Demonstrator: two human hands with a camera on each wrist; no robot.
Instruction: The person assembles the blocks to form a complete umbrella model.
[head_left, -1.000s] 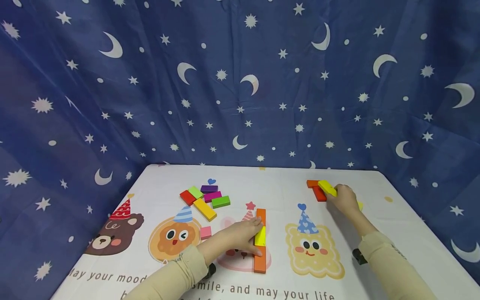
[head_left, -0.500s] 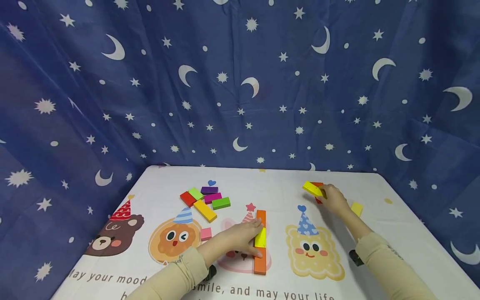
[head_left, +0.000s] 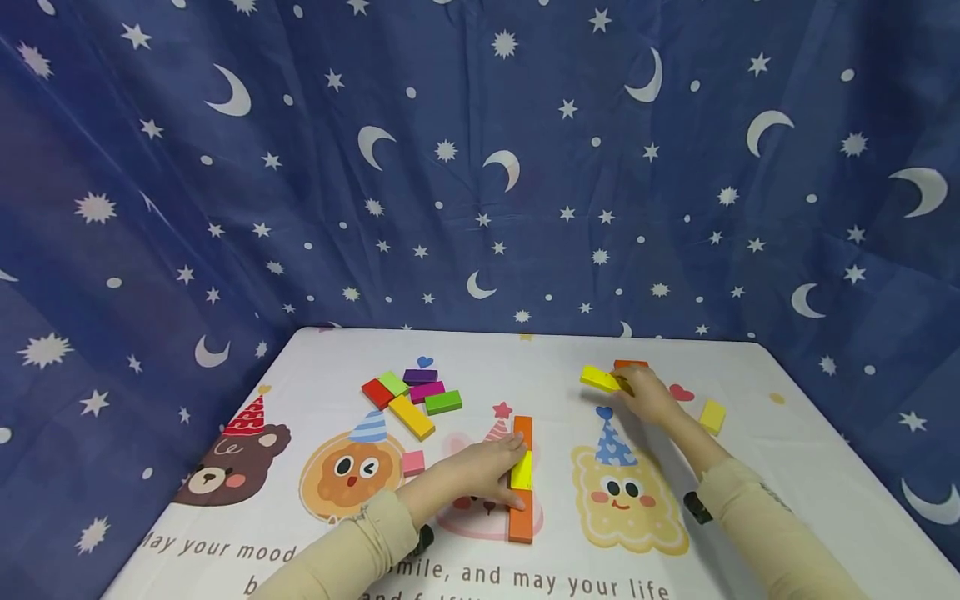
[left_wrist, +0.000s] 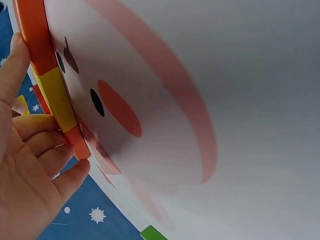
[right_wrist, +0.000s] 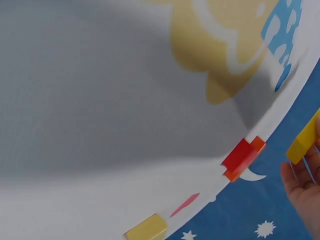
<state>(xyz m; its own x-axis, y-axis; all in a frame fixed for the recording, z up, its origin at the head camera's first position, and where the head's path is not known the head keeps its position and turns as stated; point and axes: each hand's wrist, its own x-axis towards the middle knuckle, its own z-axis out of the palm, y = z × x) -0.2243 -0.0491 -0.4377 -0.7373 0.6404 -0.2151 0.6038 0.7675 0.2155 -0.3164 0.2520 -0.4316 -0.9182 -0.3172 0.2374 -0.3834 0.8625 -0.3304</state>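
In the head view, an orange block [head_left: 521, 523], a yellow block [head_left: 522, 472] and another orange block [head_left: 523, 428] form a straight row on the table. My left hand [head_left: 480, 471] rests against the row's left side, thumb by the near orange block; the left wrist view shows its loosely bent fingers [left_wrist: 44, 132] touching the blocks. Further right, my right hand [head_left: 647, 396] pinches a second yellow block [head_left: 597, 379], raised off the table. Behind that hand lies an orange block [head_left: 630, 364]; the right wrist view shows a red block [right_wrist: 241, 156] against it.
Several coloured blocks, among them a purple block [head_left: 420, 377] and a red block [head_left: 377, 392], lie scattered at the back left. A pink block [head_left: 412, 462] sits left of my left hand. A pale yellow block [head_left: 712, 417] lies beside my right forearm. A starry curtain [head_left: 480, 167] hangs behind the table.
My right hand has lifted the yellow block from over the orange and red blocks and carried it to the left. The left hand stays at the row.
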